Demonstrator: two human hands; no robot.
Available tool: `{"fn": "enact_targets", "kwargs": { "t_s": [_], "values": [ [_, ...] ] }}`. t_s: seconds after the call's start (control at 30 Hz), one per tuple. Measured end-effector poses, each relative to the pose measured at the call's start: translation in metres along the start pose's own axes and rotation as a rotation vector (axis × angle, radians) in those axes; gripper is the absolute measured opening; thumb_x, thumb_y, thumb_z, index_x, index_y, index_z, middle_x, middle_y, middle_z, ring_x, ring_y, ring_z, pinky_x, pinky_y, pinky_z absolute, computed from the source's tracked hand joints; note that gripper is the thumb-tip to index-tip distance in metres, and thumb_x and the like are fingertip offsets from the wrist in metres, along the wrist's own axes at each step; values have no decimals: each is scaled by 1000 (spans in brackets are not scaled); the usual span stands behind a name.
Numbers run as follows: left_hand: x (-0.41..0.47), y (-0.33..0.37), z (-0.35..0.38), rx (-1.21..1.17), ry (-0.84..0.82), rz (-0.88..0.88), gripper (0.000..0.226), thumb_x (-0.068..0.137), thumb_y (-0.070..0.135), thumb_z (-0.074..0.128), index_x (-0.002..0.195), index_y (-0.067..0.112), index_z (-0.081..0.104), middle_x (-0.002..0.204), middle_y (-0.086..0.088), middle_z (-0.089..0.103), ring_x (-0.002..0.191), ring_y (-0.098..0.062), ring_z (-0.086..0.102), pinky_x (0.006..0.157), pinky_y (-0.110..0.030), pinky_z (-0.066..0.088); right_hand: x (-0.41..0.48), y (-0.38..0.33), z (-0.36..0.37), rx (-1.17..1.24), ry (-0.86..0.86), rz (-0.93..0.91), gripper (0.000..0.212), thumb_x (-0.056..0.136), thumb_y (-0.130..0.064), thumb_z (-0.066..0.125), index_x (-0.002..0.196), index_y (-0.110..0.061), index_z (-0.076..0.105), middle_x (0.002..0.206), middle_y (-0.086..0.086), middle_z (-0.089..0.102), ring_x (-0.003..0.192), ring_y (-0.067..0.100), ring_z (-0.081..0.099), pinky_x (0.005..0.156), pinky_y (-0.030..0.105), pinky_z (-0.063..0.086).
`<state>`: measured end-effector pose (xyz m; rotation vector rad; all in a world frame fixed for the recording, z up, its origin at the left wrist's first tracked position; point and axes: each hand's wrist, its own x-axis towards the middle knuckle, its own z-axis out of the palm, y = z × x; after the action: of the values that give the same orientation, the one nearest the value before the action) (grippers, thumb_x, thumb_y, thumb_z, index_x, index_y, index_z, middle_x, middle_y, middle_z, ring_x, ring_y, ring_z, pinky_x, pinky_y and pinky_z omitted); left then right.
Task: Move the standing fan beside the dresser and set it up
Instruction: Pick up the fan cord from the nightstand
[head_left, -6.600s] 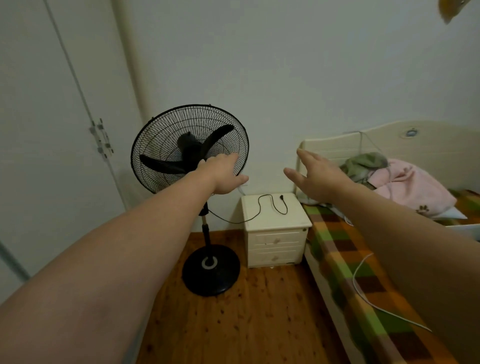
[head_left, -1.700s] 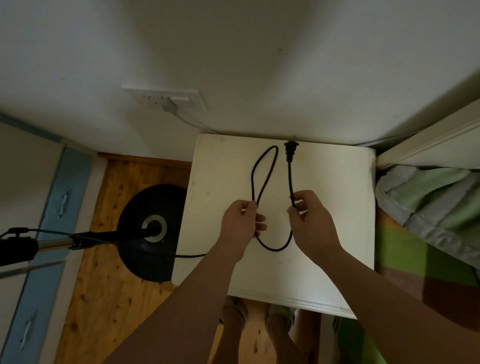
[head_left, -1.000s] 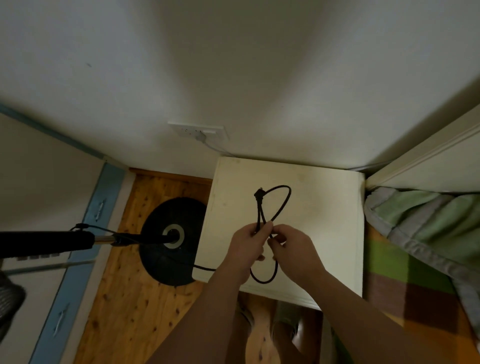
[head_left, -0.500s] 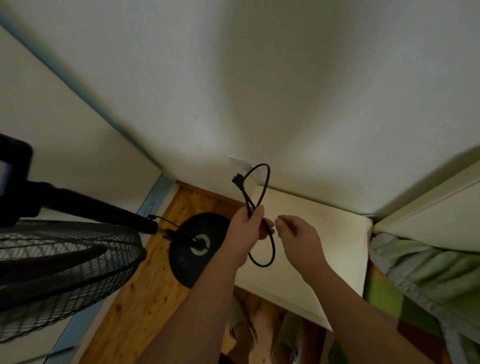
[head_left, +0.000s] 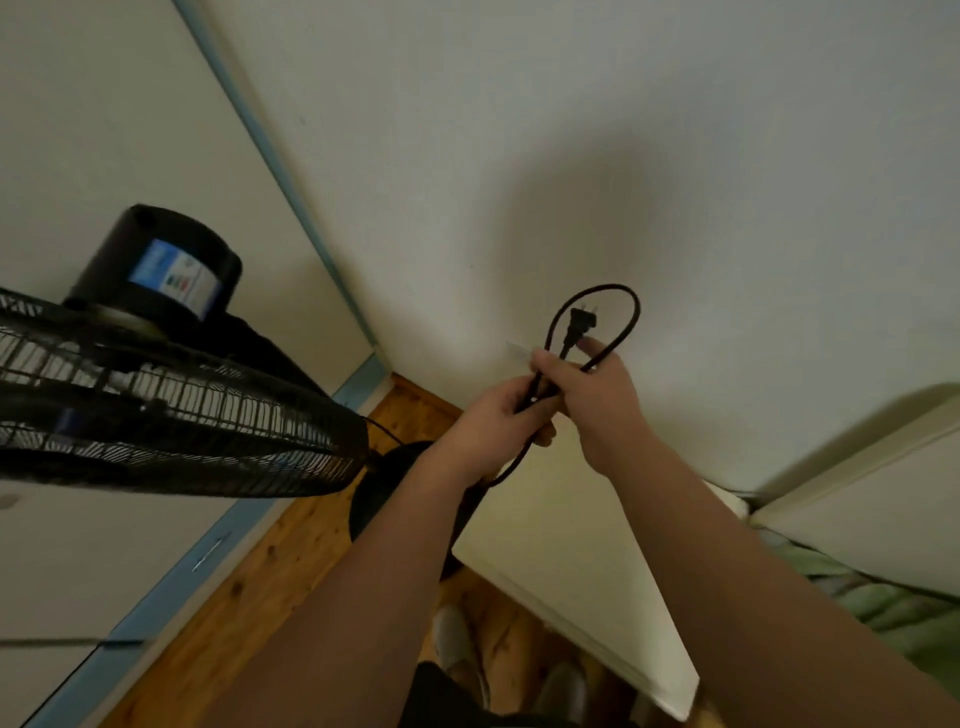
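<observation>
Wall (head_left: 675, 156): pale, filling the upper right of the frame, with a soft shadow near its middle
Standing fan (head_left: 171, 410): black, at the left edge of the frame; its wire guard runs across mid-left and the round motor housing with a blue label sits above it
Dresser (head_left: 566, 545): cream top, lower centre-right, just right of the fan's dark round base
Floor (head_left: 249, 597): wooden boards, lower left of centre
Left hand (head_left: 493, 421): centre of the frame, closed around gathered strands of the cord
Right hand (head_left: 597, 389): just right of the left hand and touching it, fingers pinching the same cord
Cord (head_left: 618, 322): black, looping up above both hands against the wall
Plug (head_left: 579, 325): inside the loop, prongs seemingly pointing up and right, though blurred
</observation>
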<state>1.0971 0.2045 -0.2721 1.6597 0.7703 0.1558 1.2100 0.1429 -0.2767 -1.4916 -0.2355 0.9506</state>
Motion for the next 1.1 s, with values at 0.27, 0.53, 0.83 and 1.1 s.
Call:
{"fn": "enact_targets", "kwargs": {
  "t_s": [0.27, 0.53, 0.83, 1.1],
  "values": [
    [-13, 10, 0, 56, 31, -9, 17, 103, 37, 50, 102, 28, 65, 82, 3, 70, 70, -4, 63, 70, -31, 51, -17, -25, 16, -17, -36, -87, 17, 93, -24, 69, 104, -13, 62, 81, 6, 65, 73, 19, 63, 66, 32, 53],
    [-36, -10, 1, -97, 171, -30, 19, 107, 33, 41, 113, 30, 59, 85, -6, 65, 70, -15, 65, 75, -40, 56, -27, -14, 41, -73, -133, -84, 6, 94, -16, 65, 99, -14, 62, 73, 4, 63, 70, 16, 62, 70, 33, 54],
    [-54, -40, -18, -319, 249, -47, 16, 108, 26, 43, 111, 28, 59, 62, 8, 63, 63, -17, 65, 80, -43, 57, -44, -4, 76, -108, -206, -54, 12, 99, -19, 58, 103, -10, 65, 72, 6, 67, 65, 18, 68, 54, 23, 53],
    [-70, -61, -36, -334, 231, -53, 19, 104, 25, 48, 89, 18, 58, 75, 4, 59, 63, -6, 52, 64, -21, 42, -59, 10, 107, -128, -213, -16, 15, 100, -13, 56, 109, -8, 67, 93, 13, 73, 87, 24, 71, 70, 28, 56]
  ]
}}
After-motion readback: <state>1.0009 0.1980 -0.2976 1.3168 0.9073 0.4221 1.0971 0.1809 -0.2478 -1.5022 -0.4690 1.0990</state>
